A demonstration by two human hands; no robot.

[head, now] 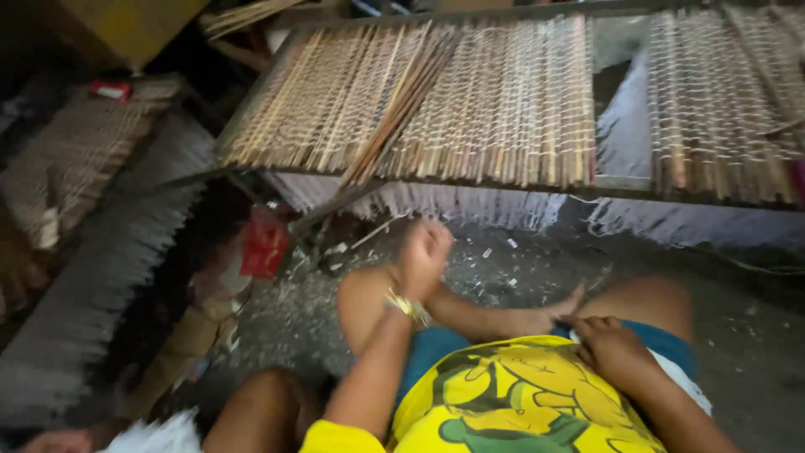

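I sit on the floor in a yellow shirt (520, 394) and teal shorts. My left hand (424, 252) is raised over my knee, closed in a blurred fist, with a gold bracelet (407, 307) at the wrist; nothing shows in it. My right hand (610, 346) lies on my lap at the shirt's hem, fingers curled beside a small white bit; whether it grips anything is unclear. In front stands a low frame bearing a woven stick mat (503, 109), with a loose bundle of sticks (401, 105) lying slantwise on it.
A second woven mat (721, 109) lies at the right. White thread fringes (495, 205) hang below the frame. Stacked mats (75, 159) with a grey fringe (109, 260) fill the left. A red object (264, 243) stands by the frame's leg. Chips litter the floor (503, 256).
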